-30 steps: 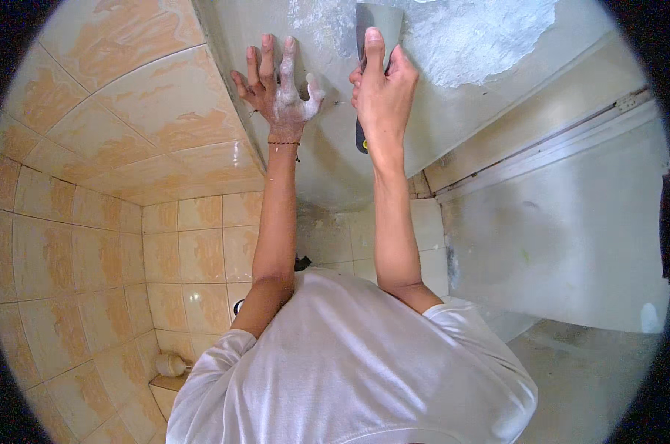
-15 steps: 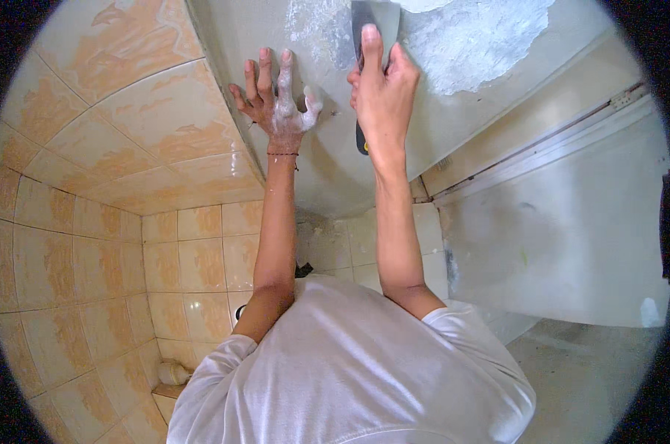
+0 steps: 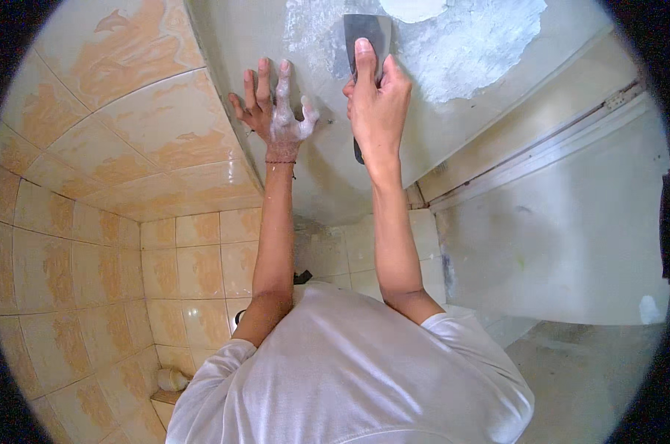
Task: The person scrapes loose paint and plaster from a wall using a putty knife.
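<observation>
My right hand [image 3: 378, 96] grips a putty knife [image 3: 367, 35], forefinger stretched along its dark metal blade, which lies flat against a grey plastered wall [image 3: 327, 148]. The blade's tip meets a rough patch of white filler [image 3: 468, 44] higher on the wall. My left hand [image 3: 270, 111] rests beside it, fingers spread and flat on the wall, smeared with white filler. A thin bracelet circles the left wrist. Both forearms reach up from my white shirt [image 3: 349, 370].
Orange-beige tiles [image 3: 113, 148] cover the wall to the left and run down to the floor corner. A pale door or panel with a frame [image 3: 557, 222] stands at the right. A small fitting [image 3: 173, 379] sits low on the tiled wall.
The right hand and the putty knife have slid slightly down the wall. The left hand has shifted a little, still spread on the wall.
</observation>
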{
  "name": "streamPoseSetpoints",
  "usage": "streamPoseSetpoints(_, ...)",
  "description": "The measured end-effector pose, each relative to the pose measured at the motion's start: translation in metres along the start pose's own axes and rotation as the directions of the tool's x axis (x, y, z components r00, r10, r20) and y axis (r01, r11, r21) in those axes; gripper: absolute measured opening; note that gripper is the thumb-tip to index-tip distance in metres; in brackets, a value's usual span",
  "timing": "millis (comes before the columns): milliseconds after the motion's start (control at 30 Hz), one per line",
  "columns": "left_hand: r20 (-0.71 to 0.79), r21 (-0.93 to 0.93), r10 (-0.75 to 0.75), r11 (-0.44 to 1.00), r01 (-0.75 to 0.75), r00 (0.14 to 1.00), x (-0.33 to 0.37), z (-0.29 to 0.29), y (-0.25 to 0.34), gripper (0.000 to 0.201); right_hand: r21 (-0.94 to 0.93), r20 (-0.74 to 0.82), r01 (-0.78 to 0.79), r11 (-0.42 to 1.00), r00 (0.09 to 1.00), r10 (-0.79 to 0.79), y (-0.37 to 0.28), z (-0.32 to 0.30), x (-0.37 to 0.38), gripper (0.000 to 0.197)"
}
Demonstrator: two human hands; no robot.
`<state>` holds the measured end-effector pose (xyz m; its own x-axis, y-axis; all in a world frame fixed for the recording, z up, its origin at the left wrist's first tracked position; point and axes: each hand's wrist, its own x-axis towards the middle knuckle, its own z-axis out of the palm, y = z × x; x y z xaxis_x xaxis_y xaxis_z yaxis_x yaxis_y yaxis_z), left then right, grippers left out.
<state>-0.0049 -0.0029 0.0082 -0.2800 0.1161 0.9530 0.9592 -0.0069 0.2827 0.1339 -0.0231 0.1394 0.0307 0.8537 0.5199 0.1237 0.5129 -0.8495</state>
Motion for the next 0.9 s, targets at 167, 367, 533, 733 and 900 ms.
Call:
streamPoseSetpoints(167,0.033,0.014,-0.02,1.0,0.02,0.999,-0.002,0.0,0.001,0.065,-0.034,-0.011,-0.022,0.999,1.0,0.022,-0.002,0.002,-0.005,0.054)
streamPoseSetpoints(367,0.034,0.011,-0.015,1.0,0.014,0.999,-0.002,0.001,0.002,0.066,-0.007,-0.001,-0.073,0.997,0.997,0.073,-0.005,0.006,-0.002,0.057)
streamPoseSetpoints(533,0.026,0.009,-0.003,1.0,0.002,1.0,-0.002,-0.001,0.002,0.065,0.007,0.02,-0.147,0.989,0.989,0.147,0.0,0.003,-0.004,0.057)
streamPoseSetpoints(733,0.02,0.008,-0.01,1.0,0.01,1.0,-0.003,0.001,0.0,0.064,0.04,0.028,-0.154,0.987,0.988,0.153,-0.001,0.004,-0.005,0.059)
streamPoseSetpoints(900,0.018,0.01,-0.012,1.0,0.012,1.0,-0.003,0.001,0.003,0.064,0.052,0.006,-0.135,0.989,0.991,0.135,0.007,0.007,-0.005,0.061)
